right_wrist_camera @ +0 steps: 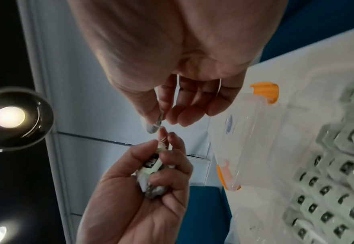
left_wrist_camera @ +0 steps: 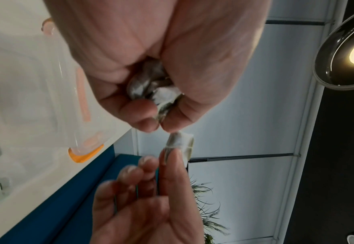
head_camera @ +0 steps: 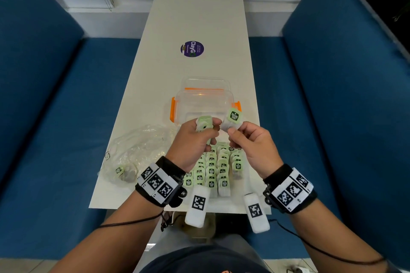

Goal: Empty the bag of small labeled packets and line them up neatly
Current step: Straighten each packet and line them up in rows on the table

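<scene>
My left hand (head_camera: 199,133) is raised above the table and grips a small bunch of green-labelled packets (head_camera: 204,122), also seen as a grey-white wad of packets (left_wrist_camera: 150,85) inside the curled fingers. My right hand (head_camera: 235,135) pinches a single packet (head_camera: 233,118) between thumb and forefinger, label up, close beside the left hand. Below both hands, several rows of lined-up packets (head_camera: 213,169) lie on the white table (head_camera: 199,17). The crumpled clear bag (head_camera: 135,150) lies at the left with one packet (head_camera: 119,170) showing inside it.
An open clear plastic box with orange clips (head_camera: 204,99) stands just behind the hands. A round purple sticker (head_camera: 192,49) is further back on the table. Blue seats (head_camera: 55,117) flank the narrow table on both sides.
</scene>
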